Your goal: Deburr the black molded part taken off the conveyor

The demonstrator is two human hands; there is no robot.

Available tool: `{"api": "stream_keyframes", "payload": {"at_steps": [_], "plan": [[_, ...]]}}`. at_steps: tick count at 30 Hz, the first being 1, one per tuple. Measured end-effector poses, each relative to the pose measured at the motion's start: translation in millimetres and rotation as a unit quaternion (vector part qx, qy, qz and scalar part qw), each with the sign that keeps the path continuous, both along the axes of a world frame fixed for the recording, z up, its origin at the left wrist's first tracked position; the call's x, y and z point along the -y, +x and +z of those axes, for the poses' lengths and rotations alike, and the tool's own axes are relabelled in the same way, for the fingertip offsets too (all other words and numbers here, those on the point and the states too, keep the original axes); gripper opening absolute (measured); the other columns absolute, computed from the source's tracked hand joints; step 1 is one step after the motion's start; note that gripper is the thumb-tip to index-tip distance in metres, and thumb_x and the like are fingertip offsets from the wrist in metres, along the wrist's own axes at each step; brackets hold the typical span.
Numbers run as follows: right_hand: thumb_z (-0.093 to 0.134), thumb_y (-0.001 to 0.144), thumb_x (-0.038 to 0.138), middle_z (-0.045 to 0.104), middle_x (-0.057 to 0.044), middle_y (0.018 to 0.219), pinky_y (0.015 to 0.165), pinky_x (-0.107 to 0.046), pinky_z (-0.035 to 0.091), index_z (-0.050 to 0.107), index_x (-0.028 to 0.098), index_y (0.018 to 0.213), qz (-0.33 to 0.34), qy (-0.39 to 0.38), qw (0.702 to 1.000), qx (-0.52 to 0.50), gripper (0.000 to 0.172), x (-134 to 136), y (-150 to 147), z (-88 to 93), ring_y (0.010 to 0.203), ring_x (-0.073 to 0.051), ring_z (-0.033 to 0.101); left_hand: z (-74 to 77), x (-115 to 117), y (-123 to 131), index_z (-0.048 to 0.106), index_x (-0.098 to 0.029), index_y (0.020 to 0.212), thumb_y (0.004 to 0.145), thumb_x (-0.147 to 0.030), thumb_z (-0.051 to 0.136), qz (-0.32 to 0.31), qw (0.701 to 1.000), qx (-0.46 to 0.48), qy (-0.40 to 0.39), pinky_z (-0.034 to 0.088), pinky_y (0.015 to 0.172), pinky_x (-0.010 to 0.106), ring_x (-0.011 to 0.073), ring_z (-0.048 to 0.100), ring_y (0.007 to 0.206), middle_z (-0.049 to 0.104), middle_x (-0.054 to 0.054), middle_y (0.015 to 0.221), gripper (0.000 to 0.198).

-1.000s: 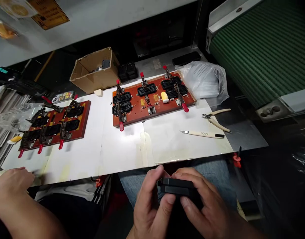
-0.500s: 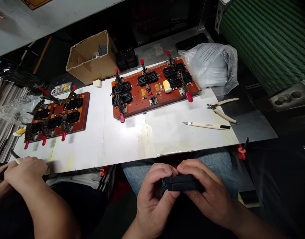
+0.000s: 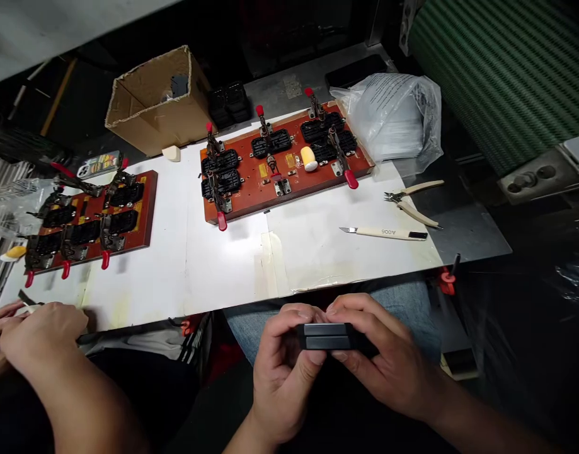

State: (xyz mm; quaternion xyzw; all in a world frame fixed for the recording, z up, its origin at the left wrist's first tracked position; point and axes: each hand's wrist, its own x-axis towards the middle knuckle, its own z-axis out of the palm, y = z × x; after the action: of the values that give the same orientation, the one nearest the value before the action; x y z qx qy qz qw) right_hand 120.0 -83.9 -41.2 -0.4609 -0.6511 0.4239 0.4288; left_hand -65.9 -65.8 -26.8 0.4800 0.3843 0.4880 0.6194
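Both my hands hold a flat black plastic part (image 3: 331, 336) over my lap, just below the table's front edge. My left hand (image 3: 282, 372) grips its left end, thumb underneath and fingers curled over the top. My right hand (image 3: 386, 362) pinches its right end the same way. The part's long edge faces the camera and shows a groove along it. Ahead on the white table top (image 3: 232, 265) lies a red-brown clamp fixture (image 3: 284, 167) carrying several black parts under red-handled toggle clamps.
A second clamp fixture (image 3: 88, 221) lies at the left. A co-worker's hands (image 3: 38, 331) work at the table's left front edge. A craft knife (image 3: 386, 232) and pliers (image 3: 414, 202) lie at the right, beside a plastic bag (image 3: 390, 120). A cardboard box (image 3: 152, 104) stands behind.
The part has turned in my hands so its grooved edge faces the camera, and both hands have drawn closer together on it. The view has tilted down slightly. The co-worker's hands shifted left.
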Motion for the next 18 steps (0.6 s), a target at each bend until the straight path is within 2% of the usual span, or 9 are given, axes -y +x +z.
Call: {"api": "stream_keyframes", "payload": {"at_steps": [7, 11, 15, 18], "plan": [[0.068, 0.098, 0.016, 0.059, -0.006, 0.123, 0.091, -0.034, 0.059, 0.052, 0.033, 0.146, 0.0, 0.032, 0.999, 0.023, 0.054, -1.3, 2.3, 5.4, 0.11, -0.02, 0.065, -10.4, 2.5, -2.6, 0.063, -0.031, 0.126, 0.098, -0.027, 0.07, -0.019, 0.994, 0.06, -0.088, 0.053, 0.11, 0.048, 0.027, 0.063, 0.123, 0.067, 0.004, 0.112, 0.029], [0.067, 0.096, 0.014, 0.061, -0.006, 0.117, 0.085, -0.035, 0.061, 0.053, 0.033, 0.146, -0.016, 0.043, 0.998, 0.041, 0.056, -1.3, 2.0, 8.2, 0.104, -0.02, 0.066, -12.4, 2.7, -1.3, 0.063, -0.032, 0.126, 0.098, -0.028, 0.07, -0.027, 0.988, 0.076, -0.135, 0.049, 0.114, 0.051, 0.0282, 0.062, 0.126, 0.068, 0.004, 0.114, 0.029], [0.066, 0.094, 0.011, 0.065, -0.006, 0.113, 0.085, -0.036, 0.061, 0.055, 0.029, 0.143, -0.024, 0.059, 0.997, 0.05, 0.053, -1.9, 1.1, 11.1, 0.101, -0.02, 0.068, -12.7, 2.8, 3.8, 0.063, -0.032, 0.127, 0.099, -0.028, 0.069, -0.034, 0.977, 0.12, -0.172, 0.048, 0.115, 0.05, 0.0266, 0.063, 0.125, 0.068, 0.004, 0.117, 0.029], [0.065, 0.092, 0.009, 0.068, -0.006, 0.109, 0.083, -0.037, 0.06, 0.058, 0.026, 0.136, -0.028, 0.066, 0.996, 0.054, 0.047, -1.7, 0.6, 13.8, 0.096, -0.02, 0.068, -14.5, 4.6, 8.0, 0.063, -0.031, 0.127, 0.098, -0.029, 0.07, -0.037, 0.969, 0.149, -0.194, 0.051, 0.111, 0.043, 0.0234, 0.064, 0.119, 0.068, 0.004, 0.116, 0.03]]}}
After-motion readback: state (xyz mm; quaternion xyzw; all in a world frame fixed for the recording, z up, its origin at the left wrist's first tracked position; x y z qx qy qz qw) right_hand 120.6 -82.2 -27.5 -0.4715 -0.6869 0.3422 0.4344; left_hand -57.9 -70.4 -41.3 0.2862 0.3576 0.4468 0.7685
